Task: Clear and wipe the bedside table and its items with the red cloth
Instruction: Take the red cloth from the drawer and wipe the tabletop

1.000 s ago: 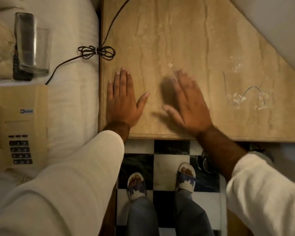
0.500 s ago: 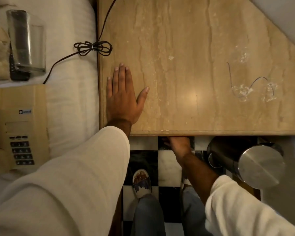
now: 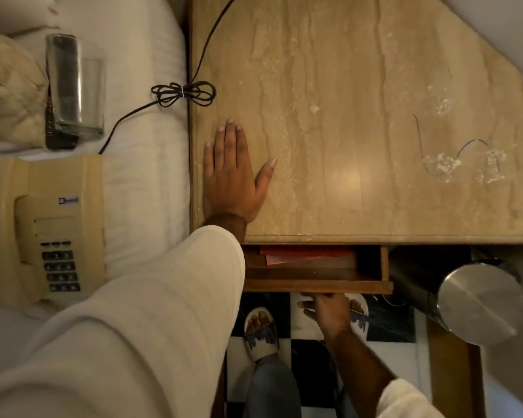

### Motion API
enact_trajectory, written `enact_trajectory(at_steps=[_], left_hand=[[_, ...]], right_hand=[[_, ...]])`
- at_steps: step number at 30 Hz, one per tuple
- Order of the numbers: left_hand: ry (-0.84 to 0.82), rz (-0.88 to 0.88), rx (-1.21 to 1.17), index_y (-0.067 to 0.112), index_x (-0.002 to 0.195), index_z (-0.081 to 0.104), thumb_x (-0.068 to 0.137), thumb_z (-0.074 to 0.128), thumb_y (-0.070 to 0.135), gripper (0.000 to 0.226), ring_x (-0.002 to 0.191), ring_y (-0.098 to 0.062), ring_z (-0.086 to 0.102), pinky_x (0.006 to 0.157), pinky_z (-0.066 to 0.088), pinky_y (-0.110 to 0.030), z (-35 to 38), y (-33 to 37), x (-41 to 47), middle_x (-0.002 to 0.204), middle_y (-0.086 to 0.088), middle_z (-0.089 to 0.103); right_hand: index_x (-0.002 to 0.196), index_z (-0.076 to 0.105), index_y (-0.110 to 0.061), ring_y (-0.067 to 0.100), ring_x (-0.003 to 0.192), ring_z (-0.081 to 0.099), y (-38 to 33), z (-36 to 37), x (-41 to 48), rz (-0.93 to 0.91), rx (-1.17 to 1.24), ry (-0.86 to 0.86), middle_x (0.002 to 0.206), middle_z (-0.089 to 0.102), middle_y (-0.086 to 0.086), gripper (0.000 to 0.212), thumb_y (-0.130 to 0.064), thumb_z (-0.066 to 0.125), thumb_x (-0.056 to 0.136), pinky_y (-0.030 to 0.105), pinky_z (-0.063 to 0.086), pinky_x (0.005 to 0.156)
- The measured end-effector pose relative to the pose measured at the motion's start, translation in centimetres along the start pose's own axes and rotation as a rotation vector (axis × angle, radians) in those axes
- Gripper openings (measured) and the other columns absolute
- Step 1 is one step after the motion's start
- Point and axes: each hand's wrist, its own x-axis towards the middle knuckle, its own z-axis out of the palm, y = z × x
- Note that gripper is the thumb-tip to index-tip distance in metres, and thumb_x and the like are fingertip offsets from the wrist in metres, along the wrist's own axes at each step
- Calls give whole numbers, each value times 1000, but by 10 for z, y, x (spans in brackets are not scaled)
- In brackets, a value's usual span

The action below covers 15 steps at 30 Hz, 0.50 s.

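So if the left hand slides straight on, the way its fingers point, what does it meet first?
Probably nothing soon: the left hand lies flat on the table, fingers pointing toward its far edge. That strip looks bare; the phone cable crosses close to it, so it might brush that.

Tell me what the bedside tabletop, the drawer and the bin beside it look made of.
Tabletop: polished beige stone, probably travertine or marble, judging by wavy veins and a glossy reflection. Drawer: brown wood with visible grain, apparently varnished. Bin: brushed metal, likely stainless steel, given its silvery sheen.
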Motion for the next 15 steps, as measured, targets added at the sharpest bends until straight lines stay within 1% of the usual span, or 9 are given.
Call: enact_trajectory(at_steps=[3,6,7,8,10,11,12,13,15], left_hand=[[18,6,-10,6,169,20,106,19,67,88,166,-28,13,134,11,-50,2,-1,0,178,-13,15],[15,4,-8,6,169,19,106,18,68,88,166,-28,12,134,11,-49,3,-1,0,178,-12,15],[13,3,-11,6,169,19,106,18,68,88,166,-28,12,134,11,-49,2,-1,0,178,-12,14],[12,2,-15,6,169,19,106,18,68,88,166,-28,12,134,11,-49,2,-1,0,178,-12,14],[13,3,-16,6,169,19,106,17,68,88,166,-28,12,134,10,-49,2,-1,-1,178,-12,14],[16,3,-14,6,169,19,106,17,68,88,166,-28,12,135,10,-49,2,-1,-1,178,-12,14],[19,2,-14,7,169,19,106,17,68,88,166,-28,12,135,10,-48,3,-1,-1,178,-12,15],[22,2,-15,7,169,19,106,17,68,88,166,-28,12,135,9,-48,3,-1,-1,178,-12,15],[25,3,-17,7,169,20,106,17,68,88,166,-28,13,135,9,-48,4,-1,0,178,-12,15]], right_hand=[[107,70,-13,30,88,79,11,-13,-22,-72,-79,-4,105,76,7,9,-17,62,105,42,64,85],[87,69,-23,18,70,75,10,-29,-50,-326,-327,160,79,74,-2,18,-33,65,102,32,63,63],[84,68,-28,14,71,73,4,-32,-58,-445,-379,184,80,73,-8,19,-36,64,101,30,63,62],[88,69,-33,8,78,71,-3,-35,-62,-573,-439,199,85,71,-15,15,-37,62,101,28,63,67],[118,70,-31,0,106,67,-22,-34,-55,-756,-582,203,113,67,-26,19,-31,56,104,28,60,93],[131,66,-23,6,122,61,-35,-33,-42,-788,-670,206,131,62,-17,28,-27,53,106,32,54,107],[135,63,-13,16,128,57,-49,-31,-27,-776,-793,224,138,59,-2,32,-25,50,109,36,48,113],[131,63,-5,25,126,57,-61,-28,-11,-725,-935,244,134,59,10,33,-26,48,110,39,47,113],[119,69,-4,32,115,63,-84,-20,11,-535,-1154,232,119,67,17,37,-29,42,112,41,49,105]])
